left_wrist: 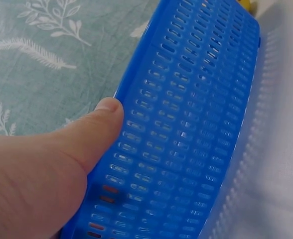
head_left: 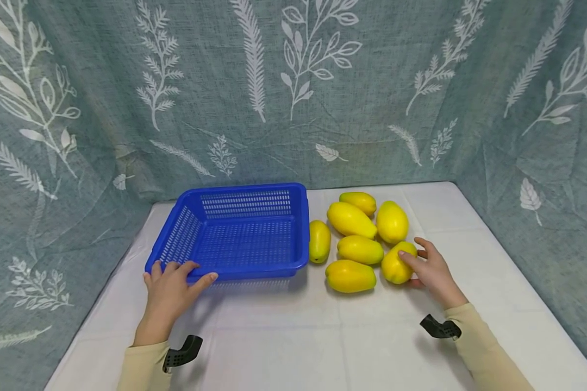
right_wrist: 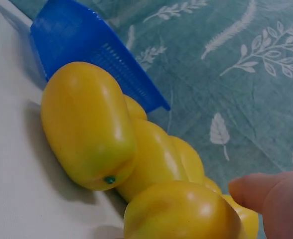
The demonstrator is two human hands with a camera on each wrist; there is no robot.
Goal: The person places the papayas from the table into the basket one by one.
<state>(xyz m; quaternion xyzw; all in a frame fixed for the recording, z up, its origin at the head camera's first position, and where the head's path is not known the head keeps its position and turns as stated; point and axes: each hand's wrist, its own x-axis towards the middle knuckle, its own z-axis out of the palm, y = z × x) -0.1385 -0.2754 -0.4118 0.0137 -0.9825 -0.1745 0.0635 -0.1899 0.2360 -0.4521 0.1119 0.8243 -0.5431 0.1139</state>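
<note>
My left hand (head_left: pixel 168 288) grips the near left corner of a blue plastic basket (head_left: pixel 300 260), fingers over the rim. In the left wrist view its thumb (left_wrist: pixel 99 127) lies along the rim of the slotted wall. My right hand (head_left: pixel 432 271) is round the nearest right papaya (head_left: pixel 395 267), thumb over its top and fingers at its right side. The right wrist view shows this papaya (right_wrist: pixel 181 211) at the bottom, partly cut off, with the thumb (right_wrist: pixel 261 191) to its right. Beside it lie several more yellow papayas (head_left: pixel 350 276) with greenish ends.
One papaya (head_left: pixel 319 241) lies right at the basket's right side. A white cloth (head_left: pixel 298 336) covers the table. Behind and at both sides hangs a green curtain (head_left: pixel 283 146) with white leaf patterns.
</note>
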